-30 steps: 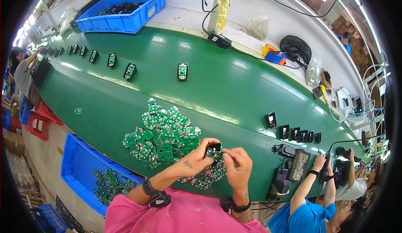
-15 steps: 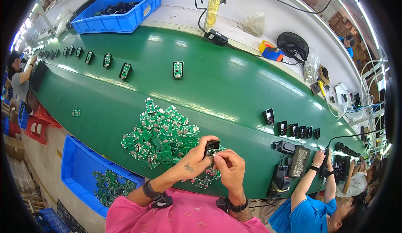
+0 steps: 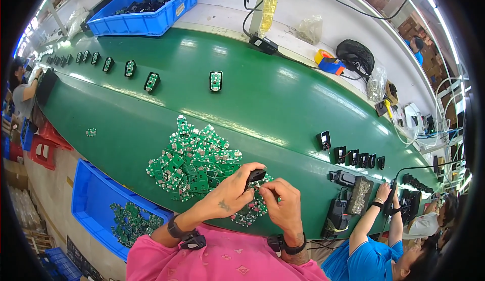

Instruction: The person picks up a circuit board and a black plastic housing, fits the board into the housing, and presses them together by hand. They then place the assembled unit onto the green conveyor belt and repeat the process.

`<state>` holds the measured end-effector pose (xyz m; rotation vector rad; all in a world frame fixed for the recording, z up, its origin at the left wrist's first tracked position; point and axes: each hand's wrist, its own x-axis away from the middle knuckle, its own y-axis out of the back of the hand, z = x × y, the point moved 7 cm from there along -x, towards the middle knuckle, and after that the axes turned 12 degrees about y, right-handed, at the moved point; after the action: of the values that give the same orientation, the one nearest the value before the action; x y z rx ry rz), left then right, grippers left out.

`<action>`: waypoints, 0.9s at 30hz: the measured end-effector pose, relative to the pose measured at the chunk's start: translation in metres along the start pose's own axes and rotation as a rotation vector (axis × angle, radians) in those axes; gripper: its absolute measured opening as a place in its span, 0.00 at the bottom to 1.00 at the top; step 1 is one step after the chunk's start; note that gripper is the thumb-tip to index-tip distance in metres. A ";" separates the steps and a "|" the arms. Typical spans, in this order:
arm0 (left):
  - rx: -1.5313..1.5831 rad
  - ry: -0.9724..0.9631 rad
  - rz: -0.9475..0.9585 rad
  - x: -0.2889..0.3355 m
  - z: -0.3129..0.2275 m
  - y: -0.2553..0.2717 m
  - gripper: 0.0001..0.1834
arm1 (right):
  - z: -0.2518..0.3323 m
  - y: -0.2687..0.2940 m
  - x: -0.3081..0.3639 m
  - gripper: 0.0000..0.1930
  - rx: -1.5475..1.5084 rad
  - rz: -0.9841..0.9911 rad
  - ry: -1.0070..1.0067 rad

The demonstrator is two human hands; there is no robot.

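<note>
A small black plastic housing (image 3: 255,176) is gripped between the thumb and fingers of my left hand (image 3: 230,195), tilted so its inside is mostly turned from view. Close on its right is my right hand (image 3: 283,202), its fingers curled and thumb and forefinger pinched together. Whatever that pinch may hold is hidden. Under and beyond both hands spreads a heap of green circuit boards (image 3: 194,167). Some more boards (image 3: 250,213) show below my fingers, near the table edge.
Black housings with boards (image 3: 215,81) line the far left of the green table (image 3: 273,99). Open housings (image 3: 324,140) stand at right, near a co-worker's hands (image 3: 385,192). A blue bin (image 3: 96,200) of boards sits lower left; another blue bin (image 3: 166,16) is on the back ledge.
My right hand has drawn slightly right, away from the housing. The housing has turned in my left hand, so its opening shows less.
</note>
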<state>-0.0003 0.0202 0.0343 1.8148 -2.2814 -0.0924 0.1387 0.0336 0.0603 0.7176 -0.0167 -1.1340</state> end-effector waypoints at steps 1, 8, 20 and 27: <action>-0.017 0.017 0.011 0.000 0.001 0.000 0.29 | 0.001 0.000 0.000 0.02 0.004 0.013 -0.006; 0.008 0.084 0.057 0.000 0.000 -0.001 0.28 | 0.003 0.000 -0.001 0.03 0.023 0.024 0.022; -0.123 0.055 0.058 0.008 -0.006 0.002 0.29 | 0.002 -0.006 0.001 0.03 0.004 0.076 -0.098; -0.141 0.081 -0.031 0.012 -0.009 0.001 0.29 | 0.008 -0.007 0.002 0.03 0.040 0.046 -0.089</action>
<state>-0.0021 0.0099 0.0453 1.7508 -2.1357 -0.1767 0.1309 0.0258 0.0620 0.6983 -0.1303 -1.1231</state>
